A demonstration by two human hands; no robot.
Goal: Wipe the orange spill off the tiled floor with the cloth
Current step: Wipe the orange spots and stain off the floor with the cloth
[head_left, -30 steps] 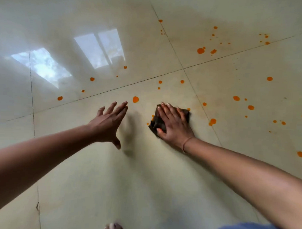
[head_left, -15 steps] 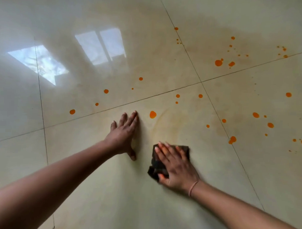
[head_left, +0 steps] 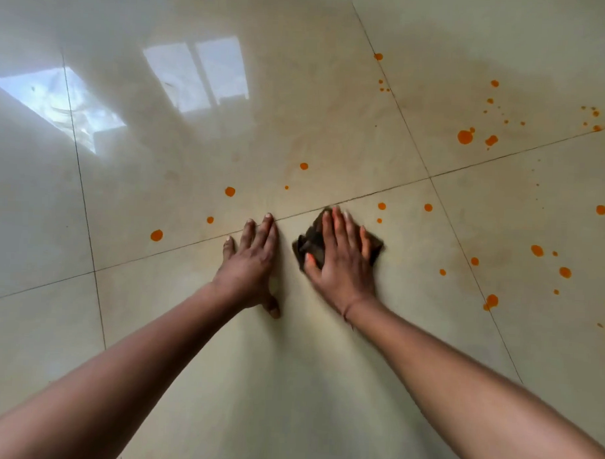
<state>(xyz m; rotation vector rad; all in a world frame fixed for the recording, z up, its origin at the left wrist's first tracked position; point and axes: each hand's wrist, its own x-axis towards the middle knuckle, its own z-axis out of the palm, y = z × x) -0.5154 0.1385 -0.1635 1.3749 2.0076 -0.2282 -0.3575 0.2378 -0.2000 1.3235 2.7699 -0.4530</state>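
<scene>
Right hand (head_left: 341,261) flat, pressing the cloth (head_left: 309,245); left hand (head_left: 252,262) open, bracing me.

Plenty of orange drops (head_left: 465,136) left on the tiled floor (head_left: 323,384).

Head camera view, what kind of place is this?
Probably an indoor room at home: glossy cream floor tiles, a window reflection in their shine, and a cloth wiping orange drops.

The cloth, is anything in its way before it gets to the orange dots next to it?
No. The right hand presses the cloth flat, and bare tile lies between it and the nearest orange drops. The left hand rests on the opposite side.
</scene>
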